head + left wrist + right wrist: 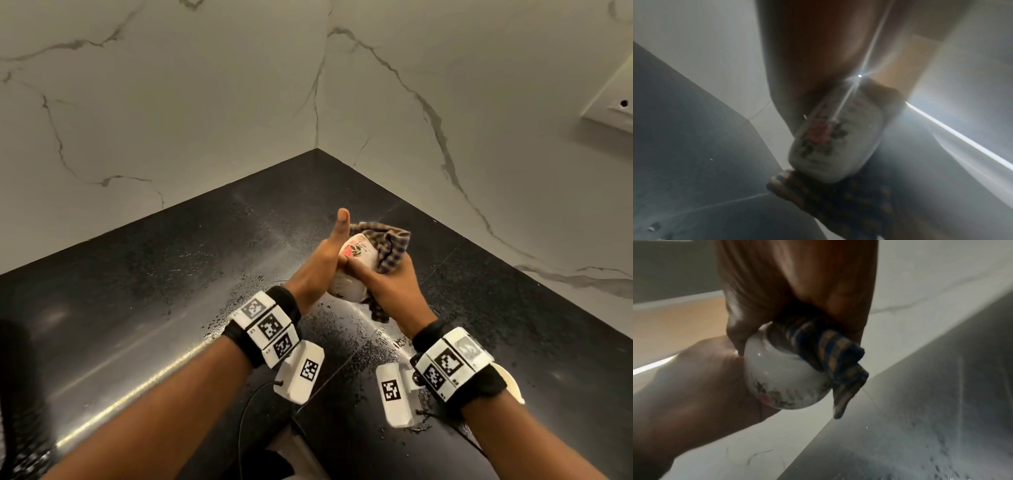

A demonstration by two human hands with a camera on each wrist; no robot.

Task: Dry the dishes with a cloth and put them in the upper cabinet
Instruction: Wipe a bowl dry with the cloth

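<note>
Black speckled countertop [144, 294] fills the corner below two white marble-veined walls [171, 113], and we see water droplets scattered across it near our wrists. Above that wet patch we hold a small white cup [354, 260] with a pink flower and dark leaves painted on its side; it hangs in the air, clear of the counter, tilted between both hands.

Our left hand [317, 267] cradles the cup from the left, palm pressed to its side, thumb sticking straight up; how the other fingers lie behind the cup we cannot tell. Our right hand [390, 284] closes around a checked brown-and-blue cloth [390, 248] and presses it to the cup's right side. In the right wrist view the cloth [830, 356] is bunched against one end of the cup [781, 373], a loose corner hanging below. The left wrist view is hazy, yet the flowered cup [830, 138] shows just beyond the palm, with the cloth [838, 203] beneath it.

A pale rounded dish [512, 383] peeks out on the counter behind our right wrist band.
</note>
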